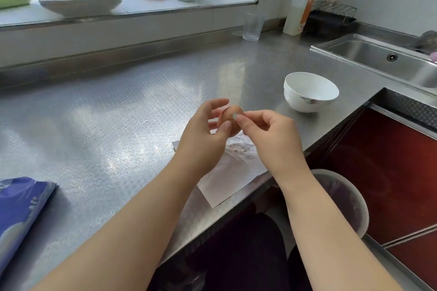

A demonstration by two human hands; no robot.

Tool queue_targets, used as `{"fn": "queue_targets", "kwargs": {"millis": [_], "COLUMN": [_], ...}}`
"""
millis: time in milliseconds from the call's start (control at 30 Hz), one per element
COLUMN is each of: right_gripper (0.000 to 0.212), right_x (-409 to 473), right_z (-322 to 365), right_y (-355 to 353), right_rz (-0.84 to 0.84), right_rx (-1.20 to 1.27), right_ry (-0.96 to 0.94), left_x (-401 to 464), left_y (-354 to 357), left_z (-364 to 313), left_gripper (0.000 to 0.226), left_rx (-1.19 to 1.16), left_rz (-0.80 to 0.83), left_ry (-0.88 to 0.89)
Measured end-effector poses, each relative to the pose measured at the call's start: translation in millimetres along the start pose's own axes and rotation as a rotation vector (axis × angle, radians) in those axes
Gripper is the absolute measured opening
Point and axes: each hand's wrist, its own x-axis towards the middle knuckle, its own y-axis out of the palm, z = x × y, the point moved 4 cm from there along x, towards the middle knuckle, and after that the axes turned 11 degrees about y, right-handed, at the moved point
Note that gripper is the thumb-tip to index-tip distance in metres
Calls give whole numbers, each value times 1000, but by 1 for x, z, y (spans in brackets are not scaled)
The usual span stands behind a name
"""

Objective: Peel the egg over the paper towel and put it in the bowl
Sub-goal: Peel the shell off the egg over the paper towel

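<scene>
A brown egg (230,118) is held above the paper towel (233,172), which lies on the steel counter near its front edge. My left hand (203,134) holds the egg between thumb and curled fingers. My right hand (267,134) pinches at the egg's right side with thumb and forefinger, where a pale spot shows on the shell. A few small shell bits (238,147) lie on the towel below. The white bowl (311,91) stands empty on the counter to the right, beyond my hands.
A sink (383,59) is set in the counter at the back right, with a glass (253,27) and a bottle (302,0) nearby. A blue packet (21,208) lies at the left. A lined bin (343,198) stands below the counter edge. Dishes, an apple and a mug sit on the sill.
</scene>
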Motion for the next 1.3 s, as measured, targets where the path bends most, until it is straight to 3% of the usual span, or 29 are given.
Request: {"fn": "queue_targets", "kwargs": {"millis": [367, 567, 833, 1000, 1100, 1300], "right_gripper": [8, 13, 13, 17, 7, 18], "right_x": [3, 1, 4, 0, -4, 0], "right_z": [-7, -10, -5, -10, -11, -9], "right_y": [-2, 4, -3, -9, -6, -5], "right_rz": [-68, -132, -102, -24, -6, -5], "right_rx": [62, -159, -115, -237, -362, -415], "right_ry": [14, -44, -11, -7, -22, -83], "left_x": [1, -1, 1, 2, 2, 2], "left_y": [-3, -1, -4, -6, -4, -4], "left_z": [1, 3, 3, 6, 9, 10], "left_gripper": [51, 48, 47, 51, 52, 47], "left_rx": [-51, -15, 27, -10, -10, -14], "left_rz": [1, -1, -22, -60, -48, -40], "left_ry": [-31, -32, -28, -62, -87, -113]}}
